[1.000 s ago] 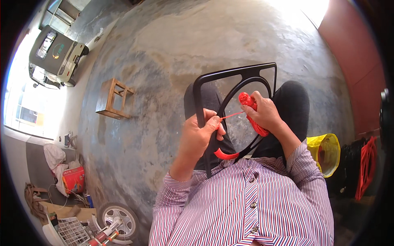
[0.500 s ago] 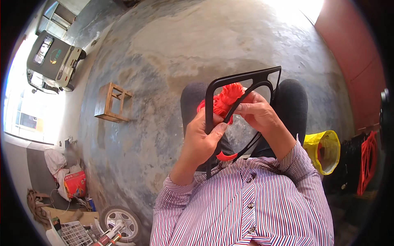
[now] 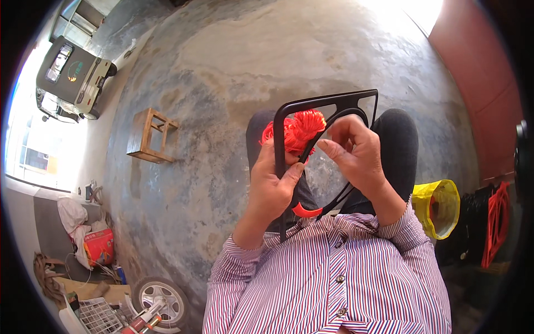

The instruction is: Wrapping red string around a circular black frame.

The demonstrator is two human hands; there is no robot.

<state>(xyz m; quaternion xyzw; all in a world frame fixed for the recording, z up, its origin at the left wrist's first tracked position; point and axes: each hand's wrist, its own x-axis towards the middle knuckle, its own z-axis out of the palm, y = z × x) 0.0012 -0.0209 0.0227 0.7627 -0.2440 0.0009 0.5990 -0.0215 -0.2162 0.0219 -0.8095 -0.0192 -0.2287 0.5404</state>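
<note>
Now L grip [image 3: 271,186] clasps blk frame [image 3: 311,103], R grip [image 3: 359,156] parted; yellow bag [image 3: 422,202] holds sth red [image 3: 434,207].

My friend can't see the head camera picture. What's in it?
A person's left hand grips a black frame, a bundle of red cord at its fingers; the right hand curls close beside. A wooden stool is on the grey floor to the left.
</note>
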